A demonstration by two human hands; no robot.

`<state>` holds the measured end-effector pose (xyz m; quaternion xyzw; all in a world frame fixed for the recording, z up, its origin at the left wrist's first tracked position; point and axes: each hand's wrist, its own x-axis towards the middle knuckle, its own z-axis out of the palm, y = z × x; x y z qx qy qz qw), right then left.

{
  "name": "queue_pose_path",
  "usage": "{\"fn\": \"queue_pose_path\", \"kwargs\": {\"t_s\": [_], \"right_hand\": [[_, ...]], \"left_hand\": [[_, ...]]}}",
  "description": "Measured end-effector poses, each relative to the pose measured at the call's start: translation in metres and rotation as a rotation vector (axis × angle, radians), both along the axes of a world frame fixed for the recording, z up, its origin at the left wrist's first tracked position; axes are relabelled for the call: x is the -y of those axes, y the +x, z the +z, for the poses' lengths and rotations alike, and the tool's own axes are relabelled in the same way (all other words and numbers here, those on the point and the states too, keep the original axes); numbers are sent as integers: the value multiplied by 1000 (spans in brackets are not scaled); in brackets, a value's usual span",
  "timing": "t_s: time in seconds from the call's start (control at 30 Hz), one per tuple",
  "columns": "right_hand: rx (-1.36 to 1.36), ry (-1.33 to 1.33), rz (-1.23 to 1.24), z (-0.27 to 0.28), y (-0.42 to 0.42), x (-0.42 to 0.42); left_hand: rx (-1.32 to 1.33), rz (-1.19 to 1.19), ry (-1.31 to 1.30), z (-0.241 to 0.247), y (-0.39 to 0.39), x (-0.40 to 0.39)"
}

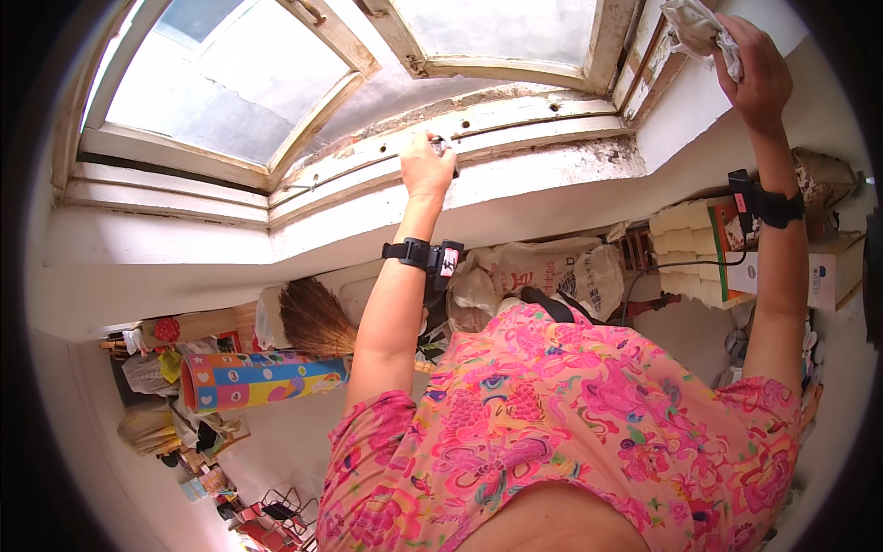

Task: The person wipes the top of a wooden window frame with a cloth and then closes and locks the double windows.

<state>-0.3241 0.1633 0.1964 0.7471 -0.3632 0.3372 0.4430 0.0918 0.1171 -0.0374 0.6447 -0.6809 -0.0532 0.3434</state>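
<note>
My left hand point(424, 165) is over the windowsill point(483, 164), its fingers closed around a small dark, shiny object point(439, 145) that is mostly hidden. Just beyond it runs the wooden window frame point(528, 114), with worn white paint and several small holes. Up at the right, my right hand point(762, 79) grips a crumpled whitish cloth point(693, 31) close to the side of the window frame. A left casement sash point(314, 148) and a right casement sash point(503, 69) both stand swung at an angle, with cloudy panes.
Below the sill are a straw broom point(314, 314), a rolled colourful play mat point(265, 379) and a printed woven sack point(538, 272). Stacked pale paper packs point(683, 252) and a white box point(821, 279) stand at the right. A black cable point(679, 265) hangs from the right wrist device point(769, 200).
</note>
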Motion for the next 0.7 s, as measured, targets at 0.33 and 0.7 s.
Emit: {"fn": "queue_pose_path", "kwargs": {"t_s": [0.33,0.7], "right_hand": [[-33,-111,-20,6,17,-5],[-40,-43,-68,6,19,-9]], "left_hand": [[-340,51,46,26,89,-22],[-736,176,180,-7,59,-8]]}}
